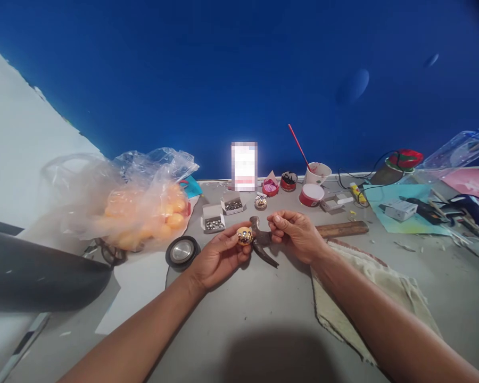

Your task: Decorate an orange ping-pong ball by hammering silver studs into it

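My left hand (pixel 219 256) is closed around a small orange ball (pixel 245 235) whose facing side carries shiny metallic studs. Just to its right, my right hand (pixel 297 233) has thumb and fingertips pinched together; whatever may be between them is too small to make out. Behind and below both hands lies a claw hammer (pixel 341 229), its dark head between them and its wooden handle pointing right. Two small open boxes of shiny metal pieces, a nearer one (pixel 213 224) and a farther one (pixel 233 206), stand beyond my left hand. Another studded ball (pixel 260 202) sits near them.
A clear plastic bag of orange balls (pixel 143 210) is at left, near a round black-rimmed metal object (pixel 182 252). A folded cloth (pixel 367 292) lies under my right forearm. Along the back are a red-and-white tub (pixel 311 195), a paper cup (pixel 318 173) and a blurred-out upright screen (pixel 244 166).
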Available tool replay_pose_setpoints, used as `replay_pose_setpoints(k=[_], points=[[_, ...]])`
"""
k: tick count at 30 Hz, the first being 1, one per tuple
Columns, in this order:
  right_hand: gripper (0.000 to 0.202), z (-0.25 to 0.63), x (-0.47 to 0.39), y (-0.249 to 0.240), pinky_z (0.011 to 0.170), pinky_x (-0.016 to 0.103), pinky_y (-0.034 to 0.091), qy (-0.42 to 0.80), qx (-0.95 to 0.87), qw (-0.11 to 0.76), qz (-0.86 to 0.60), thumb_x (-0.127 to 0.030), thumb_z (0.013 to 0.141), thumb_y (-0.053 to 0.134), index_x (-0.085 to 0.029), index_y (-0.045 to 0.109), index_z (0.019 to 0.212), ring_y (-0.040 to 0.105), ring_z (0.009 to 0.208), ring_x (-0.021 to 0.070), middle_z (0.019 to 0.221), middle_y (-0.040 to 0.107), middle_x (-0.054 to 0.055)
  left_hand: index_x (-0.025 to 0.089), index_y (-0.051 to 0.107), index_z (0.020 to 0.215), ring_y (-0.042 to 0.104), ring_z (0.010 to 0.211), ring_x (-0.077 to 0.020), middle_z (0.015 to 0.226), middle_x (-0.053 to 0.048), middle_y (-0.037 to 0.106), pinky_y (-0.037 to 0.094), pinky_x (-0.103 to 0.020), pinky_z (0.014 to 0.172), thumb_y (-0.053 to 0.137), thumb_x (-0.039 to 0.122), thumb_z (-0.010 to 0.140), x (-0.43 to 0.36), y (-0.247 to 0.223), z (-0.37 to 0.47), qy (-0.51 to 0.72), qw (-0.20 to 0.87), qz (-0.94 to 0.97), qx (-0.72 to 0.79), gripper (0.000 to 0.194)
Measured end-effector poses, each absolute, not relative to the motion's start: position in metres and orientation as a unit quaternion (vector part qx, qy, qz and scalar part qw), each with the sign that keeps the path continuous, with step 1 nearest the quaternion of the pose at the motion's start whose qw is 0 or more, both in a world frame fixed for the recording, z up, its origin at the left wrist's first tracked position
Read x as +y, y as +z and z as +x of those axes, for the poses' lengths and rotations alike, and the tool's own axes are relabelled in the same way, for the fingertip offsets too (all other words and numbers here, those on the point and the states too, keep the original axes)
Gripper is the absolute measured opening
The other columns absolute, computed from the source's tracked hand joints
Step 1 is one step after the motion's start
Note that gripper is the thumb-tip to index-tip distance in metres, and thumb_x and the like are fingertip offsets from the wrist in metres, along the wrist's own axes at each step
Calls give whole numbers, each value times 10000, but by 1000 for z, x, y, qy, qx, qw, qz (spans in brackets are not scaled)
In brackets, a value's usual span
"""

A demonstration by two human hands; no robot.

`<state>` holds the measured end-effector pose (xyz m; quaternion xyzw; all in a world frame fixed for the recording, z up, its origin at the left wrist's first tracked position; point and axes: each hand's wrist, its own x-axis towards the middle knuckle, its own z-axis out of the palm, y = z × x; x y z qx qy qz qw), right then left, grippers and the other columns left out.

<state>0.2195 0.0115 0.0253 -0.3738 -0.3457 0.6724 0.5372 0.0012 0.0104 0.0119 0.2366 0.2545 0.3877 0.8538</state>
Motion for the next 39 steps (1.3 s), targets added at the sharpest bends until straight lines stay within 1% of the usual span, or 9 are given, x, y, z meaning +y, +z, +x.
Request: replay_pose_setpoints(k=[3, 8, 10, 13, 17, 19, 22, 26, 39], points=[[406, 221, 13, 24, 505, 218, 425, 677, -339, 537, -371, -466, 659, 956, -147, 744, 792, 437, 539, 57, 671, 597, -21, 157, 731, 1230, 655, 697, -116, 890, -39, 698, 503, -222, 607, 853, 150, 788, 10, 13, 1, 397, 847, 243, 257, 459], [392, 225, 15, 18, 493, 228, 426, 681, -343, 525, -377, -484, 687, 938, -155, 739, 769, 416, 514, 60, 619, 572, -33, 169, 733, 1127, 739, 812, -203, 996, -75, 734, 563, -283, 679, 876, 179, 778, 9, 14, 3, 400, 821, 279, 297, 377], [386, 226, 15, 16, 509, 235, 449, 678, -346, 524, -382, -477, 684, 941, -160, 745, 786, 430, 516, 60, 632, 591, -32, 156, 735, 1113, 715, 778, -172, 958, -63, 723, 544, -253, 651, 883, 171, 770, 8, 14, 4, 405, 812, 293, 302, 374], [372, 226, 14, 16, 537, 247, 481, 683, -365, 504, -383, -457, 687, 941, -169, 766, 843, 474, 516, 64, 672, 643, -22, 162, 732, 1171, 674, 728, -129, 914, -39, 701, 524, -226, 620, 892, 181, 765, 7, 14, 5, 410, 804, 304, 306, 436], [350, 225, 11, 18, 520, 233, 461, 683, -407, 461, -393, -433, 706, 928, -177, 773, 886, 533, 529, 75, 762, 729, 20, 195, 712, 1136, 738, 793, -194, 966, -46, 724, 586, -301, 688, 898, 226, 766, 7, 14, 6, 414, 788, 321, 324, 416], [334, 222, 9, 19, 510, 221, 442, 678, -420, 455, -395, -417, 703, 930, -179, 769, 872, 534, 535, 75, 766, 743, 26, 185, 710, 1106, 744, 792, -203, 949, -51, 736, 587, -306, 691, 916, 236, 744, 7, 14, 6, 415, 781, 327, 333, 420], [306, 218, 5, 21, 509, 214, 422, 679, -424, 456, -389, -398, 698, 931, -179, 757, 820, 513, 534, 72, 753, 746, 23, 165, 725, 1139, 708, 718, -167, 892, -58, 752, 552, -269, 637, 934, 263, 722, 8, 10, 7, 420, 760, 351, 349, 477], [284, 211, 2, 21, 517, 215, 404, 684, -425, 450, -385, -396, 716, 913, -176, 747, 785, 498, 529, 68, 756, 750, 28, 166, 733, 1179, 685, 680, -156, 864, -60, 764, 540, -277, 631, 943, 264, 707, 9, 5, 7, 423, 738, 391, 352, 525], [279, 204, -1, 20, 487, 226, 359, 668, -426, 441, -421, -394, 678, 914, -178, 765, 772, 475, 504, 77, 647, 704, 4, 141, 721, 1159, 670, 633, -133, 814, -50, 777, 542, -254, 596, 931, 233, 711, 7, 5, 8, 427, 720, 422, 348, 504]])
